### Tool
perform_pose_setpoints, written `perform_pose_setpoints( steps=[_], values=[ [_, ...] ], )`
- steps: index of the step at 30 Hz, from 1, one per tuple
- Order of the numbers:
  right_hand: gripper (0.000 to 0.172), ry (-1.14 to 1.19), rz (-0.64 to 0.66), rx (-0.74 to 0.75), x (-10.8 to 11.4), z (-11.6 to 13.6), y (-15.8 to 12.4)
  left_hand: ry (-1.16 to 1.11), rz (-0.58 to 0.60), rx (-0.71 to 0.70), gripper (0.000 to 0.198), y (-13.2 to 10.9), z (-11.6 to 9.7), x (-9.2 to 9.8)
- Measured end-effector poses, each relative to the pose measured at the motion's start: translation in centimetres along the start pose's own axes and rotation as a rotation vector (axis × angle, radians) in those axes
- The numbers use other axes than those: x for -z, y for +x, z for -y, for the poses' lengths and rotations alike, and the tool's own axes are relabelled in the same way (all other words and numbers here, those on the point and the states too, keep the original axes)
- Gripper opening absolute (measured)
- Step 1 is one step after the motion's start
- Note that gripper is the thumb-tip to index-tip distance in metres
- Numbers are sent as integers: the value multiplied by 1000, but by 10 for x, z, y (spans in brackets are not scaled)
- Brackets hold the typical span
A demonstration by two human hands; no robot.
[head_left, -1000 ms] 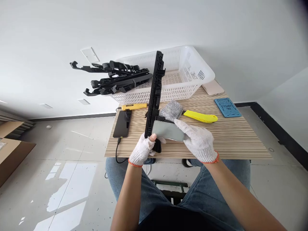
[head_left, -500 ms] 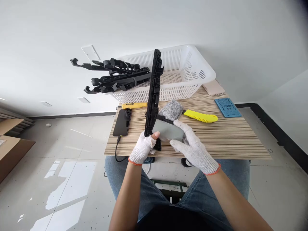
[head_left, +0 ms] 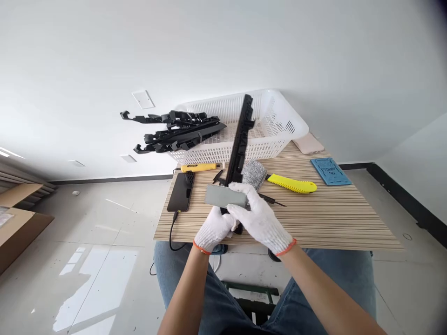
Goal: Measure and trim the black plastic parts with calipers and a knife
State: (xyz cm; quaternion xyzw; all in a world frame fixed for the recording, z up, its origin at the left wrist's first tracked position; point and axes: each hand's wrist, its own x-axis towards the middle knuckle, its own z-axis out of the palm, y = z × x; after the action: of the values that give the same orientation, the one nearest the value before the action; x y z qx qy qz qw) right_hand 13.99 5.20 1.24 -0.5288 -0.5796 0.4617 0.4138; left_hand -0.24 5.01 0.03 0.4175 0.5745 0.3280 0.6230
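My left hand (head_left: pixel 216 228), in a white knit glove with an orange cuff, is closed around the lower end of a long black plastic strip (head_left: pixel 240 144). The strip rises at a slant, its far end in front of the basket. In my gloved right hand (head_left: pixel 260 216), thumb and fingers grip the right end of a flat grey rectangular block (head_left: pixel 225 196). That block lies across the strip's lower part, just above my left hand, and hides it there. Whether block and strip touch, I cannot tell. A mottled grey pad (head_left: pixel 253 174) lies just beyond my right hand.
A white plastic basket (head_left: pixel 275 144) at the back holds several black plastic parts (head_left: pixel 185 132) jutting out leftward. On the striped table lie a yellow-handled cutter (head_left: pixel 292 183), a yellow pen-like tool (head_left: pixel 199 167), a cabled phone (head_left: pixel 180 191), a blue card (head_left: pixel 331 171) and a thin black tool (head_left: pixel 270 200).
The grey block has moved left, from beside the strip to across it, with my right hand now gripping its right end. The strip leans further right. The whole view has shifted somewhat.
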Motion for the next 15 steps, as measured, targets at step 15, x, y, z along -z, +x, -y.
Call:
perform_pose_setpoints(
  steps=[15],
  values=[
    [56,-550,5,-40,-21,50,-1,-14,-107,-173,27,14,5,-4]
  ],
)
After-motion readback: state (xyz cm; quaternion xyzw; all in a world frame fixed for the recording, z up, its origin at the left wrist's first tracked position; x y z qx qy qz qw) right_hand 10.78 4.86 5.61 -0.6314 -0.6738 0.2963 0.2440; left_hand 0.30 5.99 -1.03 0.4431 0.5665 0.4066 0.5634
